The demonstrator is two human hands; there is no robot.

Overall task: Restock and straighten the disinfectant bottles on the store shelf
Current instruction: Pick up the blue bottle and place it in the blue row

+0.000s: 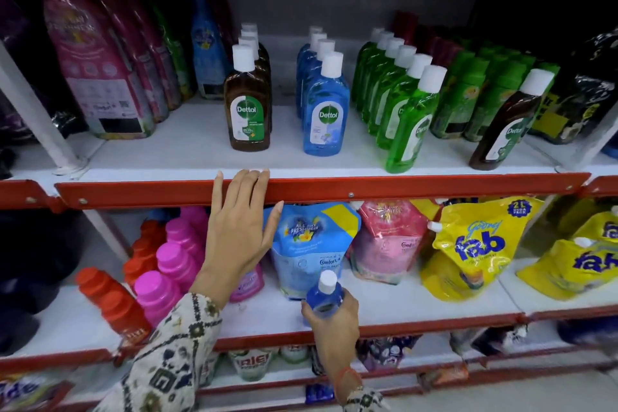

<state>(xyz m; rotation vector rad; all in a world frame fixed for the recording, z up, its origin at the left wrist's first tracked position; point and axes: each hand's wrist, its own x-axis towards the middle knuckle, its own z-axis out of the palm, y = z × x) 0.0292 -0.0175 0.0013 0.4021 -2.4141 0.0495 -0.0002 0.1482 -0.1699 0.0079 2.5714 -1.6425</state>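
On the upper white shelf [187, 150] stand three rows of white-capped disinfectant bottles: a brown row [248, 104], a blue row [322, 107] and a green row [401, 104]. One more brown bottle [510, 124] stands alone further right. My left hand [239, 227] is flat and open, its fingertips resting on the red shelf lip [401, 189] below the brown row. Lower down, my right hand [331, 321] grips a small blue bottle [325, 296] with a white cap, held in front of the lower shelf.
Tall pink and purple pouches [100, 70] fill the upper left, dark green bottles [481, 90] and black packs the upper right. The lower shelf holds orange and pink bottles [174, 261], blue and pink refill pouches [311, 244] and yellow pouches [475, 244].
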